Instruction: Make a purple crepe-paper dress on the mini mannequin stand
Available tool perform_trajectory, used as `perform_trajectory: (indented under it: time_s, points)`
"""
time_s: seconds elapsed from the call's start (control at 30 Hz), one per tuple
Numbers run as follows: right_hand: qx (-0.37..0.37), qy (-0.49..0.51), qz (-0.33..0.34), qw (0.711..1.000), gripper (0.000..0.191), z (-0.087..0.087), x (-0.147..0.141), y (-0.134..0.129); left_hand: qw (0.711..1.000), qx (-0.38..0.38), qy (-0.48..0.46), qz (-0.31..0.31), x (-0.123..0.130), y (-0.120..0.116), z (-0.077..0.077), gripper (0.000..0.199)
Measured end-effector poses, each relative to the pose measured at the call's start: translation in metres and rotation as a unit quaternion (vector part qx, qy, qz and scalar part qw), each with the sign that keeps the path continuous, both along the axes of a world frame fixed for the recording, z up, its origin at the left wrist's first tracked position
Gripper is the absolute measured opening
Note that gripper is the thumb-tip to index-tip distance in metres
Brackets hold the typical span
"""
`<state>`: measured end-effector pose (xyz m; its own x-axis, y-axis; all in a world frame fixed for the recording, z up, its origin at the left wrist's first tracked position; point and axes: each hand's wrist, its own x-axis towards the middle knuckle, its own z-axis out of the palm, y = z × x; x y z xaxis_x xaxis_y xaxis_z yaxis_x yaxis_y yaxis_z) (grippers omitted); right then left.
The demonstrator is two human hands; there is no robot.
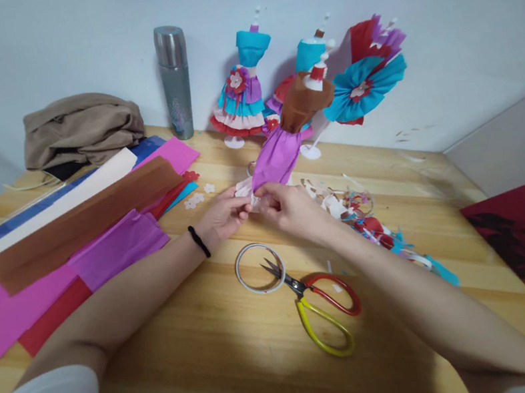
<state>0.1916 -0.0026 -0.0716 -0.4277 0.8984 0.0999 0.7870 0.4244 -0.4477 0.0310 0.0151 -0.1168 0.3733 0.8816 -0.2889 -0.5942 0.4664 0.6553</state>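
Observation:
My left hand (pixel 224 217) has its fingers closed on the pale crepe paper strip (pixel 243 188) at the skirt's lower edge. On the near side of the same hem, my right hand (pixel 293 210) pinches the pale paper with thumb and finger. The strip belongs to a small dress form (pixel 279 149) with a brown top and a purple crepe paper skirt, tilted to the upper right. Just below my hands, scissors (pixel 299 287) with one red and one yellow handle lie partly open. Their tips lie over a roll of tape (pixel 239 278).
Crepe paper sheets (pixel 83 218) are piled at left beside a brown cloth (pixel 83 130). A flask (pixel 178 96) and more paper-dressed forms (pixel 239 106) stand by the wall. Small paper flowers (pixel 195 201) lie left of my hands, paper scraps (pixel 374 227) to the right.

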Motion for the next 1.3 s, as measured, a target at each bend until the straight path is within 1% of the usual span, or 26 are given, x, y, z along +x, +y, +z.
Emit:
perform_trajectory:
  time_s: [0.2, 0.53, 0.73, 0.8, 0.93, 1.17, 1.3]
  points:
    - [-0.014, 0.0, -0.006, 1.0, 0.029, 0.002, -0.001, 0.0, 1.0, 0.016, -0.006, -0.004, 0.002, 0.002, -0.006, 0.022]
    - [0.014, -0.039, 0.0, 0.999, 0.029, 0.005, -0.004, -0.006, 0.998, -0.021, 0.021, 0.047, 0.01, 0.001, 0.003, 0.022]
    - [0.018, -0.028, 0.0, 0.999, 0.023, 0.002, -0.008, -0.015, 0.998, -0.012, 0.01, 0.06, 0.012, 0.001, 0.0, 0.02]
    - [0.032, -0.039, -0.015, 0.999, 0.025, -0.001, -0.01, -0.018, 0.998, -0.008, 0.005, 0.06, 0.012, 0.002, -0.002, 0.019]
    - [0.059, -0.101, -0.05, 0.992, 0.031, -0.01, -0.014, -0.026, 0.998, -0.004, -0.003, 0.058, 0.012, 0.001, -0.004, 0.019]
    - [0.073, -0.175, -0.065, 0.98, 0.047, -0.017, -0.014, -0.033, 0.999, -0.001, -0.002, 0.039, 0.012, -0.002, 0.002, 0.019]
    - [0.08, -0.174, -0.07, 0.979, 0.05, -0.02, -0.012, -0.034, 0.999, -0.007, 0.001, 0.036, 0.012, -0.002, 0.005, 0.019]
